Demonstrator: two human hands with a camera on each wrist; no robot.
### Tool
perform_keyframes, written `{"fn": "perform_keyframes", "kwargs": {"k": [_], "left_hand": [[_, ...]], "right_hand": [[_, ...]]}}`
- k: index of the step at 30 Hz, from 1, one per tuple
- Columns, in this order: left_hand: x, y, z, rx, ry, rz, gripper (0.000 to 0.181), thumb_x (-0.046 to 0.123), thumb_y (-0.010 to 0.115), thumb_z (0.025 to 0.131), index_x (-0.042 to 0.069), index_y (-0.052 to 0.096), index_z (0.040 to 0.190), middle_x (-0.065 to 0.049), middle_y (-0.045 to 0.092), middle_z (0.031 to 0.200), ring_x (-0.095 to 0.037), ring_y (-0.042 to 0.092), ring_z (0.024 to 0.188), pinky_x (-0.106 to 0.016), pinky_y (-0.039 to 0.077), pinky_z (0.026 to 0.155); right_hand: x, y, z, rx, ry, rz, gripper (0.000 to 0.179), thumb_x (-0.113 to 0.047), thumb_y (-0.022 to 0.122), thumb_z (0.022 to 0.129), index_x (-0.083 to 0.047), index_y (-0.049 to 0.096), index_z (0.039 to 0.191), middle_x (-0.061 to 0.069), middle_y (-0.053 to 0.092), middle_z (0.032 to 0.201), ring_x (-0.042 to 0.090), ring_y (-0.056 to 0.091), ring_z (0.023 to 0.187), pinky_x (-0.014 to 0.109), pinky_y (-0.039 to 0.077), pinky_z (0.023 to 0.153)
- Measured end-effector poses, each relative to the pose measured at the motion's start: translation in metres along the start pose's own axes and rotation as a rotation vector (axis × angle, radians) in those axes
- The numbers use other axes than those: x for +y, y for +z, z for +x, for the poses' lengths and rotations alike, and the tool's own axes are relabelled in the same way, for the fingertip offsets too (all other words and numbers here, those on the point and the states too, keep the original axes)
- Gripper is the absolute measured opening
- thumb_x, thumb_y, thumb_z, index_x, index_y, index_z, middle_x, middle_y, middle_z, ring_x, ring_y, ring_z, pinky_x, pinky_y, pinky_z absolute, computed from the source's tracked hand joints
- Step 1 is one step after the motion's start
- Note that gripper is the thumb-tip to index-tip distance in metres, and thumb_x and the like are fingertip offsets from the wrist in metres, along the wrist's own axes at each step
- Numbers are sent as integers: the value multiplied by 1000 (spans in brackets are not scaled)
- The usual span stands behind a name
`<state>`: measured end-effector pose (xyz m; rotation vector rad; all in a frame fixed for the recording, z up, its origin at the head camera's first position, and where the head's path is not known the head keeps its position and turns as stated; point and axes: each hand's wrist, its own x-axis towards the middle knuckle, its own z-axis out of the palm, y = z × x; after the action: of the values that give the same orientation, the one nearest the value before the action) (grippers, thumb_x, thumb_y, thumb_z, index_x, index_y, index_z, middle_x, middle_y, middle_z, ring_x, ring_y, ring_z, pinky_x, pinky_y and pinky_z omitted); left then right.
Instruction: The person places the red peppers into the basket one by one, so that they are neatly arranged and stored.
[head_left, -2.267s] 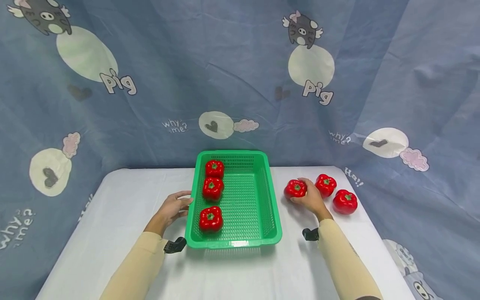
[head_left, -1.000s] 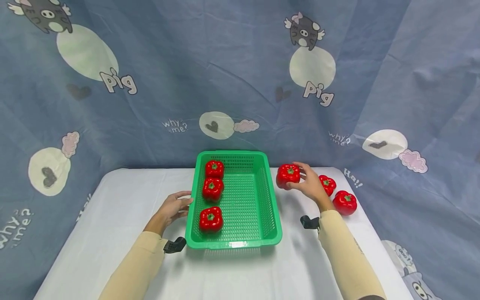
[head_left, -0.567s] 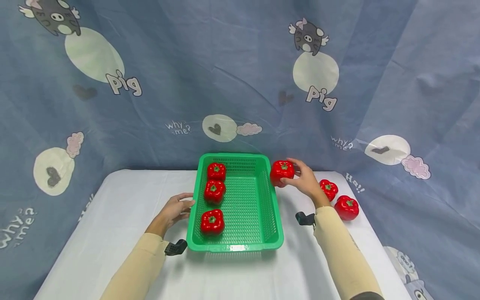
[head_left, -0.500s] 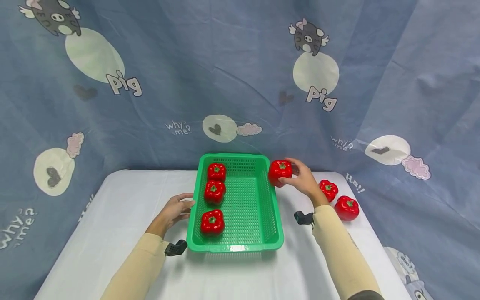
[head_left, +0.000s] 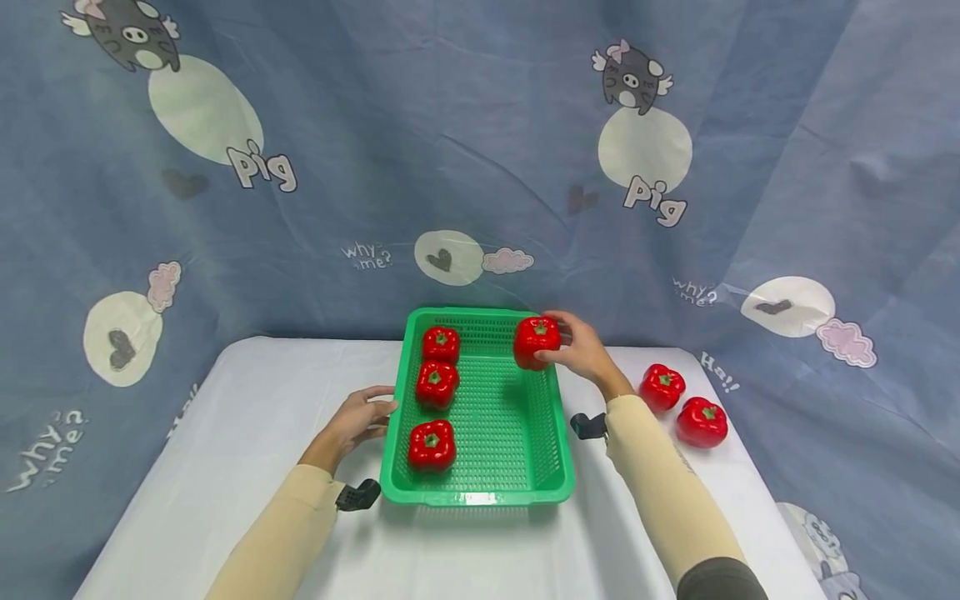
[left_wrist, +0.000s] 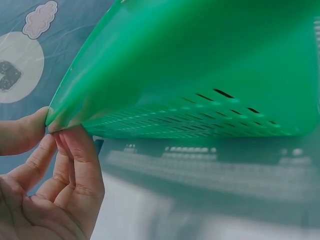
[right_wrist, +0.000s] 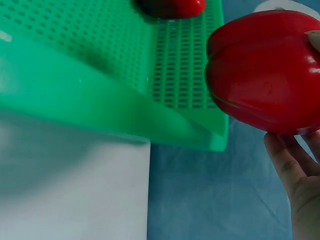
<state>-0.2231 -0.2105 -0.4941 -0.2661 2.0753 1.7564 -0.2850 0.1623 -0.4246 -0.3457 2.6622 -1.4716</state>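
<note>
A glossy red bell pepper (head_left: 536, 340) is held between the thumb and fingers of my right hand (head_left: 581, 346), up over the far right corner of the green plastic basket (head_left: 480, 498). In the right wrist view the same pepper (right_wrist: 265, 70) hangs beside the basket's rim. My left hand (head_left: 360, 421) pinches the basket's left rim, with the thumb on one side and fingertips under the edge in the left wrist view. Along the left side inside the basket sit three red peppers: a far one (head_left: 441, 344), a middle one (head_left: 437, 384) and a near one (head_left: 432, 446).
Two more red peppers, one farther (head_left: 662, 387) and one nearer (head_left: 702, 422), stand on the white table (head_left: 225, 467) to the right of the basket. A blue cloth (head_left: 337, 150) with pig prints hangs just behind the table's back edge.
My right hand has lifted a pepper off the table and carried it left, from beside the basket to over its far right corner. The left hand stays at the rim. The view shifts slightly.
</note>
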Motion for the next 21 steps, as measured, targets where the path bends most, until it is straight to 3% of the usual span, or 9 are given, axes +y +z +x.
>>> {"fn": "perform_keyframes", "kwargs": {"k": [21], "left_hand": [[0,-1,1,5,0,13,45,9,55,94,-2,46,137,-16,68,112,-16,66,80,-34,56,75]], "right_hand": [[5,29,35,-105,51,-66,68,-9,77,76,-7,49,138,19,50,136,38,47,125,51,48,93]]}}
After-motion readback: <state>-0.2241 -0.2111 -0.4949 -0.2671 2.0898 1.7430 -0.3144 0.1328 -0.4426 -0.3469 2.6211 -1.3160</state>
